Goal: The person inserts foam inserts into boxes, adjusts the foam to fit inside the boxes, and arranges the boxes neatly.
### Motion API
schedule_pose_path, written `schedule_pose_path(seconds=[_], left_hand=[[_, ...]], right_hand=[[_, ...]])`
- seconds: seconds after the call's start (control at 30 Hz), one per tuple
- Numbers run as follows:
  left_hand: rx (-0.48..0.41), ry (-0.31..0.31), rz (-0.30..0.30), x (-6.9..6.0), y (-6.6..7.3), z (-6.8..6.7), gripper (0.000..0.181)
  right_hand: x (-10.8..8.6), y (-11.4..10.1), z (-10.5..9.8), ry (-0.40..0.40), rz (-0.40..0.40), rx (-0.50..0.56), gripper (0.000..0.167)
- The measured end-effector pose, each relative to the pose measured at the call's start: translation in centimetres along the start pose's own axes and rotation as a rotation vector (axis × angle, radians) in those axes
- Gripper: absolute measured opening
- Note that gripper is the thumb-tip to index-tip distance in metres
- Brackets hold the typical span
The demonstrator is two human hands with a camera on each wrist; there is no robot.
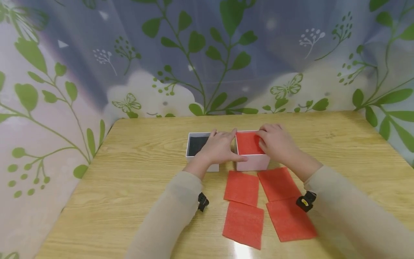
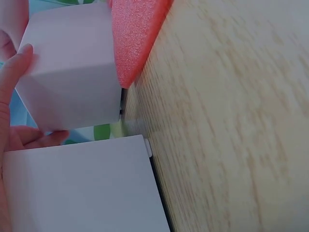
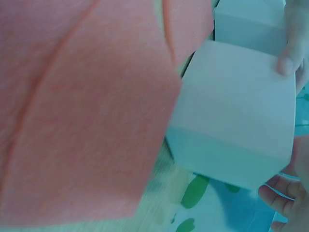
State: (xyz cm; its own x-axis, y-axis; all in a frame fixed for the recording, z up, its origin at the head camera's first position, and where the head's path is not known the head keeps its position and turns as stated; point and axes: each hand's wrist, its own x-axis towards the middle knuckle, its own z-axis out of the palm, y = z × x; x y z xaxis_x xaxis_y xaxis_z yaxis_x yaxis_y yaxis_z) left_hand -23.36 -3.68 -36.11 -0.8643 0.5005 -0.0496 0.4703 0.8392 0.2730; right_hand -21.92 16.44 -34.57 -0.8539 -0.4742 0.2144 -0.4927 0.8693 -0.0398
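Two small white open boxes stand side by side in the head view. The right box [image 1: 252, 162] holds red felt-like squares [image 1: 247, 142]; the left box [image 1: 192, 145] has dark grey or black content. My left hand [image 1: 218, 145] reaches over the left box and grips the right box's near left corner, its thumb on the front face and fingers along the left side. My right hand [image 1: 278, 142] is bent over the right box's right wall, with fingertips at the edge of the red squares. Whether they pinch a square is hidden.
Several red squares [image 1: 242, 225] lie flat on the wooden table [image 1: 139, 187] in front of the right box, in two columns. A patterned curtain [image 1: 207, 54] with green leaves hangs behind the table's far edge. Dark wrist devices [image 1: 305, 201] sit at both sleeves.
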Motion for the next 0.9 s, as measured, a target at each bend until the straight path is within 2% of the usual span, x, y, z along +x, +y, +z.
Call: schedule_pose_path(seconds=[0.6, 0.9], left_hand=[[-0.017, 0.009, 0.005, 0.22, 0.15, 0.04, 0.108], [-0.009, 0.010, 0.007, 0.08, 0.01, 0.10, 0.108]], right_hand=[[-0.79, 0.90, 0.08, 0.015, 0.029, -0.058, 0.030], [-0.78, 0.86, 0.13, -0.046, 0.038, -0.031, 0.034]])
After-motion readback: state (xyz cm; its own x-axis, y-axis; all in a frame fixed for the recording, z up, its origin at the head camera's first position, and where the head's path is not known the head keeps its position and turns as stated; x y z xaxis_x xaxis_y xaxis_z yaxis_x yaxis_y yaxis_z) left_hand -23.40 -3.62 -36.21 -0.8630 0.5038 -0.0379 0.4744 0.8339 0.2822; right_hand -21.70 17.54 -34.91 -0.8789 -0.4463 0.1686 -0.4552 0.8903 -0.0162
